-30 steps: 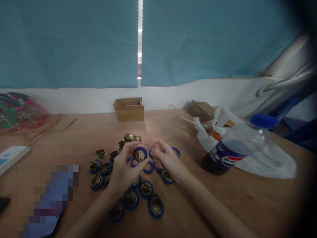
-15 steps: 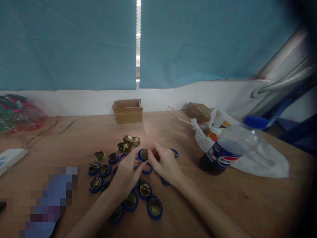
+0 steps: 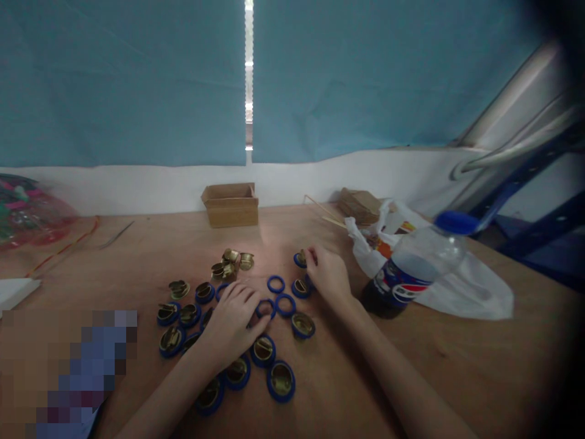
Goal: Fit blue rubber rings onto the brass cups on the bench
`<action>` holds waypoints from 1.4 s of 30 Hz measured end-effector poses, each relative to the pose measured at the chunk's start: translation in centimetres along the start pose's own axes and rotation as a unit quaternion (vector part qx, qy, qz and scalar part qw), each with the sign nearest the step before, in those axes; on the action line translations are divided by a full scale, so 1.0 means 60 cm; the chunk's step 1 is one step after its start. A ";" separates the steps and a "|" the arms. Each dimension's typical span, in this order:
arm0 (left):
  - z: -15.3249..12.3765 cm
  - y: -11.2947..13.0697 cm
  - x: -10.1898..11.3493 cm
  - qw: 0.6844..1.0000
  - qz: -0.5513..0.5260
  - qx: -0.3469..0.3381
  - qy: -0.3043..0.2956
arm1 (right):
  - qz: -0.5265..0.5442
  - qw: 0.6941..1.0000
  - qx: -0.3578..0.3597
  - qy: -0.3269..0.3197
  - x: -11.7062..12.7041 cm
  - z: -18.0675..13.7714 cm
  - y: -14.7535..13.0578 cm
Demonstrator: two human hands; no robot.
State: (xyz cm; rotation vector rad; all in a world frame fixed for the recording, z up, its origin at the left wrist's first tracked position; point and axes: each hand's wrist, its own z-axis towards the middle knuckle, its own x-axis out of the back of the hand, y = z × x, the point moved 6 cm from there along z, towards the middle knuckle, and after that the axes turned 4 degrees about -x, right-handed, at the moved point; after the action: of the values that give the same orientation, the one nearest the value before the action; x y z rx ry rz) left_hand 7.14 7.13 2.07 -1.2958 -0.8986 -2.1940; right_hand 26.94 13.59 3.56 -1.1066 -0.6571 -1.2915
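Note:
My right hand [image 3: 331,274] pinches the edge of a small round brass piece in a blue ring [image 3: 300,260], right of the middle of the table. My left hand [image 3: 235,317] is palm down with fingers apart over the cluster, its thumb and fingertips beside a loose blue ring [image 3: 265,309]. Two more bare rings [image 3: 276,283] lie between the hands. Close to my right hand is a ringed brass piece [image 3: 301,287], with another brass piece [image 3: 303,325] nearer me. Several ringed brass pieces [image 3: 281,381] surround my left hand, which hides some of them.
Unringed brass pieces [image 3: 233,262] lie heaped behind my left hand. A small cardboard box [image 3: 232,213] stands by the wall. On the right are a cola bottle [image 3: 402,280] and a white plastic bag [image 3: 479,296]. A pixelated blue object [image 3: 86,372] lies at the left.
My hands have parted. The right one has moved right and away from me with the ringed brass piece; the left stays over the cluster, its fingers now off that piece.

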 end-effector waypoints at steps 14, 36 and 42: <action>-0.001 -0.001 -0.004 1.000 0.022 -0.013 0.003 | 0.092 0.996 -0.006 -0.015 0.005 0.011 0.017; -0.005 -0.020 -0.005 0.997 0.062 0.035 -0.005 | 0.228 0.896 0.125 -0.360 -0.023 -0.024 -0.003; -0.003 -0.026 -0.009 0.996 0.072 0.048 -0.024 | 0.237 0.908 0.143 -0.314 -0.016 -0.019 -0.014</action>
State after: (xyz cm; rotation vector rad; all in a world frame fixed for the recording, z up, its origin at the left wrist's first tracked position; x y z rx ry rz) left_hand 6.29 8.11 1.05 -1.3279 -0.8891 -1.9932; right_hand 25.73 13.03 2.53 -1.3342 -0.9418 -0.3865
